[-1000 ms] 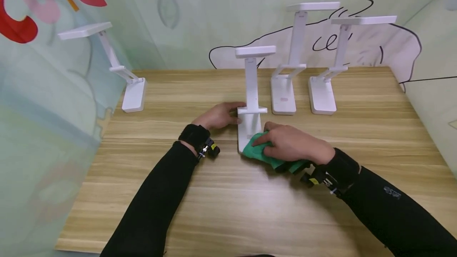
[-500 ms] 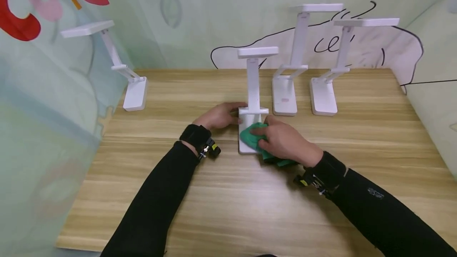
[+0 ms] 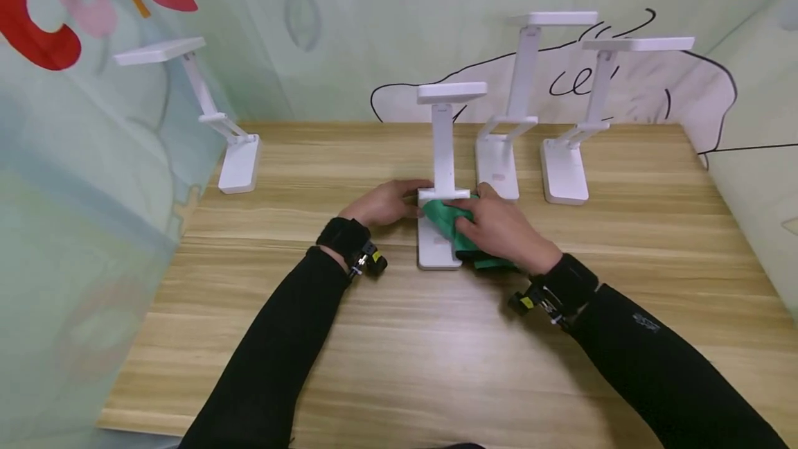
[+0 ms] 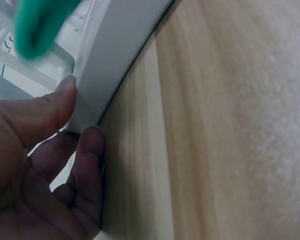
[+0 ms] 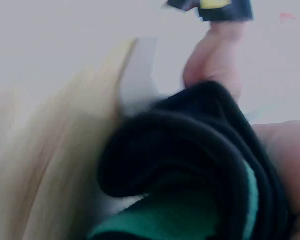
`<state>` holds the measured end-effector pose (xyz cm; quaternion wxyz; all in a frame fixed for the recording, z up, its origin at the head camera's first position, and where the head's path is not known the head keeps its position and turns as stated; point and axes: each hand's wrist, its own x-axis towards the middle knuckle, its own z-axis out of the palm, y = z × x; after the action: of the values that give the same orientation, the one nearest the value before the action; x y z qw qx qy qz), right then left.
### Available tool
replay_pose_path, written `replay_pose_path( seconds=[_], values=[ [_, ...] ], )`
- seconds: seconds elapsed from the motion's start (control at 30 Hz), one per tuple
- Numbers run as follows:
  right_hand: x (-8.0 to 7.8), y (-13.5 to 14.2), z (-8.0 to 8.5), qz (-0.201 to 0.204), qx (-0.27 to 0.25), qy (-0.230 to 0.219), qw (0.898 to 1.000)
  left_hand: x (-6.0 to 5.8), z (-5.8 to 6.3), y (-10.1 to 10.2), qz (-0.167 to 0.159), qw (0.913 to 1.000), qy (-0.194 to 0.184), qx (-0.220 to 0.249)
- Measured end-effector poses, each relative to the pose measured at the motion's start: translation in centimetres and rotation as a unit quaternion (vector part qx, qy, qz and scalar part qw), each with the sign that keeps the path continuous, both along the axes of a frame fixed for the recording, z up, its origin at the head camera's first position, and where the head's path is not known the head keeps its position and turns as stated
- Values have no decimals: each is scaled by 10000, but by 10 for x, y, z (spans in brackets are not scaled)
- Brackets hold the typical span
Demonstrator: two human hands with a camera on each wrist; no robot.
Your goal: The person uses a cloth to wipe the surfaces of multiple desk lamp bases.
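Note:
A white desk lamp [image 3: 444, 144] stands upright in the middle of the table, its flat head on top. My left hand [image 3: 385, 204] holds the rear left corner of its base. In the left wrist view the thumb [image 4: 57, 102] lies against the base [image 4: 110, 55] and the other fingers bend round its end. My right hand [image 3: 501, 226] grips a green cloth [image 3: 444, 219] with a dark underside, bunched below the palm. Part of the cloth lies on the base, just in front of the hinge bar. In the right wrist view the dark, blurred folds [image 5: 190, 130] hide most of the fingers.
Two similar white lamps, one [image 3: 497, 165] close behind my right hand and one [image 3: 564, 172] farther right, stand toward the back. Another lamp [image 3: 240, 163] is at the back left. A printed curtain [image 3: 249, 33] rises behind the wooden table [image 3: 374, 352].
My right hand has slid the cloth backward over the lamp base, from its front edge to near the hinge. My left hand keeps its hold at the rear corner.

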<state>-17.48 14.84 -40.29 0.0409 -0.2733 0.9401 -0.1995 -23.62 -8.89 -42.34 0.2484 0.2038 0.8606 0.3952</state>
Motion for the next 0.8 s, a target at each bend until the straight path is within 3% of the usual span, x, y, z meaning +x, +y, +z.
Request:
replay_pose_path(
  seconds=[0.1,0.27,0.47,0.6,0.67,0.8],
  values=[
    [-6,-5,-8,-143,185,51,9997,0,-1,1,-20,10000,-5,3],
    [3,-4,-4,239,291,-41,9993,0,-2,1,69,10000,-33,-24],
    [26,11,5,1148,199,-756,9903,1,-2,0,126,9999,-70,-32],
    [21,20,10,1610,-159,-1387,9770,1,0,0,170,9998,-37,-125],
    [11,21,9,1443,-419,-1436,9782,1,1,0,172,9997,-36,-163],
    [-9,14,-1,522,-485,-753,9946,2,2,2,142,9998,-83,-138]
  ],
)
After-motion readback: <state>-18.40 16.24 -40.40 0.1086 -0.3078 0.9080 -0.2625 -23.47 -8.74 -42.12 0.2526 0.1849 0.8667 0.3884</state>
